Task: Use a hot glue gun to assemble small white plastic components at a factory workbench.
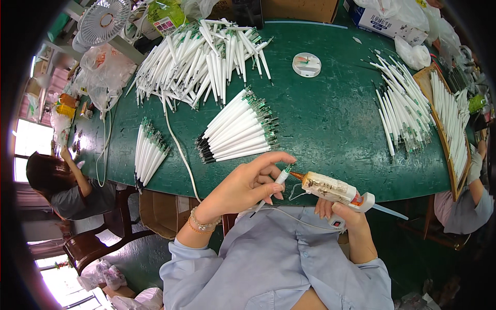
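Left hand [258,182] pinches a slim, white, green-ended stick [282,177]; right hand [347,213] curls round a stained white glue gun [328,188]. I'd steady its brown nozzle [296,175], dosing sparingly.

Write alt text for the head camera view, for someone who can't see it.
A person's left hand holds a white pen-shaped stick, its green end close to the nozzle of a hot-glue gun in the right hand. Beyond, a fanned row and a larger heap of similar sticks lie on a green table.

Green table [346,111]; white tube heap [178,64], fanned white tubes [237,130], round dish [307,74], wooden tray [443,135]
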The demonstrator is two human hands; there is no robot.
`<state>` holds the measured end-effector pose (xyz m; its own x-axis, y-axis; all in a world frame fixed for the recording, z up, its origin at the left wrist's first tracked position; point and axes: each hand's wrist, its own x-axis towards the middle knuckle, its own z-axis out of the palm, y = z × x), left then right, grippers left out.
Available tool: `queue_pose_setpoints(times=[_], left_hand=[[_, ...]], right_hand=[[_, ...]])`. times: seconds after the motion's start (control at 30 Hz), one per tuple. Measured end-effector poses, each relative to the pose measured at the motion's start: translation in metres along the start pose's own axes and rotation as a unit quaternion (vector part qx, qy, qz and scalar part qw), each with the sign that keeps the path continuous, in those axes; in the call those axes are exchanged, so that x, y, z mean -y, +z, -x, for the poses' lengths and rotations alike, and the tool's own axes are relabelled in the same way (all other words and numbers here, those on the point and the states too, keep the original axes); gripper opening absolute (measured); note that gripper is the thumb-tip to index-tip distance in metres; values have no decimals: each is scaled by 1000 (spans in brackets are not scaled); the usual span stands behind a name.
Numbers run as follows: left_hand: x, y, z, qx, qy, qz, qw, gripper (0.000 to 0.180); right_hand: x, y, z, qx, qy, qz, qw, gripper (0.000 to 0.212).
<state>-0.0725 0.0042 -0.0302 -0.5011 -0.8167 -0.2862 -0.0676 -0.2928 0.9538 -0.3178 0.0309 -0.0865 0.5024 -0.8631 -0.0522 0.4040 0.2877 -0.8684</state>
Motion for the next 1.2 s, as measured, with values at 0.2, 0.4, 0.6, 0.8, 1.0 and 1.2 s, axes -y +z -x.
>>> queue_pose_setpoints(times=[0.2,0.4,0.6,0.8,1.0,1.2], left_hand=[[0,0,0,6,-3,-6,1000,43],[1,0,0,9,-2,-9,1000,43],[0,1,-1,0,-4,0,1000,42],[2,0,-1,2,5,-3,1000,43],[-4,0,4,-6,10,-3,1000,41],[-23,-9,42,-92,62,-60,992,37]], right_hand=[[2,0,1,-10,29,-7,1000,26],[2,-1,3,-17,38,3,999,26],[0,-1,4,-24,35,-3,999,25],[-4,-5,4,-10,22,-2,1000,23],[-2,6,2,-51,28,44,997,23],[-4,14,-4,-112,-55,107,986,30]])
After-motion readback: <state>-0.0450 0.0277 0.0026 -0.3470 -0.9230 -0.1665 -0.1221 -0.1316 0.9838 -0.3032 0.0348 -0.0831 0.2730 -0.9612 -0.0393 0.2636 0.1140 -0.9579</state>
